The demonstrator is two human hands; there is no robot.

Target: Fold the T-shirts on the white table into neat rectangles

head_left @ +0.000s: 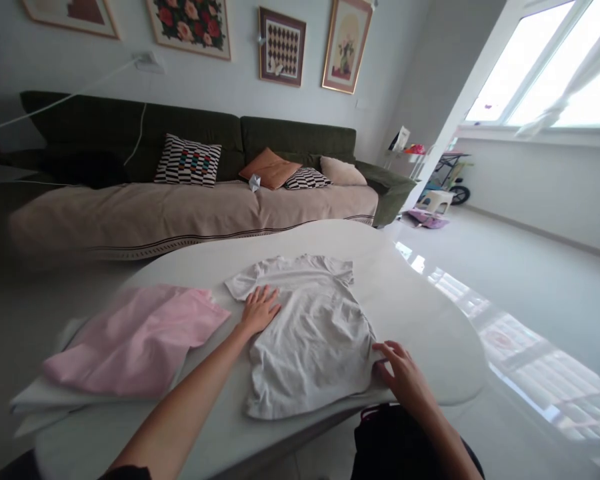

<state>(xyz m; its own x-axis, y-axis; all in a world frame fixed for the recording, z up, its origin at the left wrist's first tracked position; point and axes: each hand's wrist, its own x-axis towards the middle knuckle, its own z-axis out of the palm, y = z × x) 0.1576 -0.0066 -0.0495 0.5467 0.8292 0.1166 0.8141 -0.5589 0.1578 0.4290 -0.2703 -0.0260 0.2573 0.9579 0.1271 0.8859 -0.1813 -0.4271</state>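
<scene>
Pale grey cotton T-shirt [313, 347] spread flat, nothing folded over

The shirt lies open near the middle of the glossy white, curved tabletop [430, 313], with its short sleeves out to either side at the far end and its hem toward me. My left hand [257, 310] rests open and flat on the shirt just below one sleeve, its fingers slightly apart. My right hand [403, 373] is at the opposite side edge, with its fingers curled against the cloth. From this view, I cannot tell whether they are pinching the fabric or only touching it.

As far as I can judge, the laying out is done: the body of the shirt is flat and both sleeves are clear of it. Soft wrinkles remain across the lower half, and neither side nor sleeve has been turned in, so all of that is left.

Just beside the shirt, on my left, a pale pink garment [135, 340] lies doubled over in a loose shape on folded white cloth [40, 400] at the tabletop's edge. Beyond the tabletop stands a dark green sofa [295, 133] with a beige throw [180, 220] across its seat.
</scene>
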